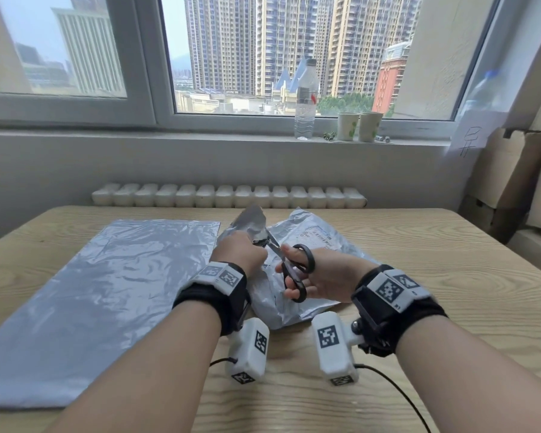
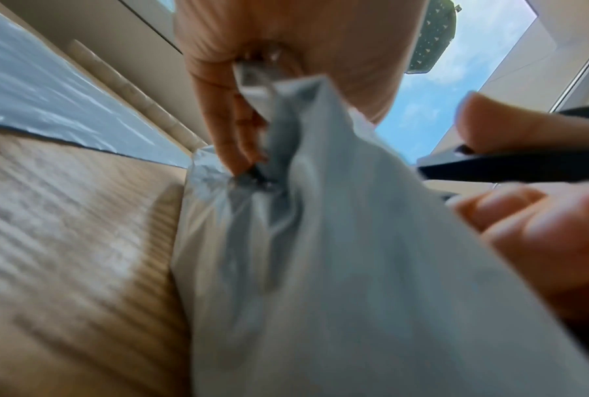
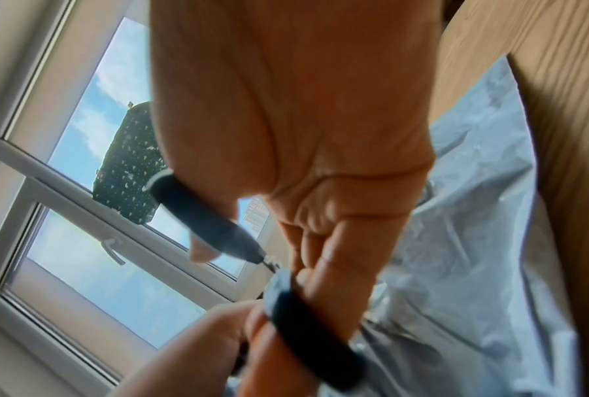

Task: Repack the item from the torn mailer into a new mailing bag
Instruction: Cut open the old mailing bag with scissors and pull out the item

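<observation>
While left hand bunches mailer, contents stay hidden.

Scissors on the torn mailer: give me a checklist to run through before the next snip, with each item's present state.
1. Black-handled scissors in the right hand, fingers through the loops: ok.
2. Left hand pinching the raised flap of the crumpled grey plastic mailer, a firm-looking grip: ok.
3. Blades at the mailer's edge beside the left hand's fingers; finger clearance: cannot tell.
4. Item inside clear of the blades: cannot tell, contents hidden.
5. Flat grey new mailing bag laid out ready on the light wooden table, left of the mailer: ok.
6. Wrist-camera cable away from the cut: ok.
</observation>
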A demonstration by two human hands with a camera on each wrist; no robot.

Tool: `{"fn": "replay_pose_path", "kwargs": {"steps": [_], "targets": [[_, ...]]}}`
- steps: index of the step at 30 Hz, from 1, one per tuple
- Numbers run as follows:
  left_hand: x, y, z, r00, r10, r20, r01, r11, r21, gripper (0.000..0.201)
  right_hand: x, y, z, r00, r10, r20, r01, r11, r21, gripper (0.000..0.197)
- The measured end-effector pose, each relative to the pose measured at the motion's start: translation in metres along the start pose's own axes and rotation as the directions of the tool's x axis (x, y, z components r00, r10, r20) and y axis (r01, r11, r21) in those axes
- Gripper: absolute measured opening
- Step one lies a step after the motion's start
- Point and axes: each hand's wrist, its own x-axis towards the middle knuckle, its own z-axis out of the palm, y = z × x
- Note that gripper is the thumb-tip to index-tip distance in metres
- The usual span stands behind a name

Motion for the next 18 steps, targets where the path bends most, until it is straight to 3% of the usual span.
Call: {"fn": "replay_pose_path", "kwargs": {"steps": [4,6,10,18], "targets": [[-0.001,-0.007,-0.011,0.998,-0.056,-0.028,0.056,0.998,-0.023,0.026,-0.005,-0.005,-0.003,0.996,0.070,0.048,-0.069,0.997,-0.038,0.057],[-0.002,-0.013,-0.012,0.996,-0.083,-0.044,0.081,0.996,-0.029,0.030,-0.004,-0.003,-0.003,0.996,0.081,0.025,-0.080,0.996,-0.051,0.056],[-0.008,-0.022,-0.018,0.995,-0.078,-0.054,0.077,0.996,-0.035,0.019,-0.001,0.002,0.000,0.995,0.102,-0.021,-0.104,0.991,-0.087,0.047],[-0.011,-0.028,-0.046,0.982,-0.141,-0.123,0.131,0.987,-0.092,0.043,-0.003,-0.001,-0.006,0.986,0.095,-0.139,-0.116,0.982,-0.147,0.051]]}}
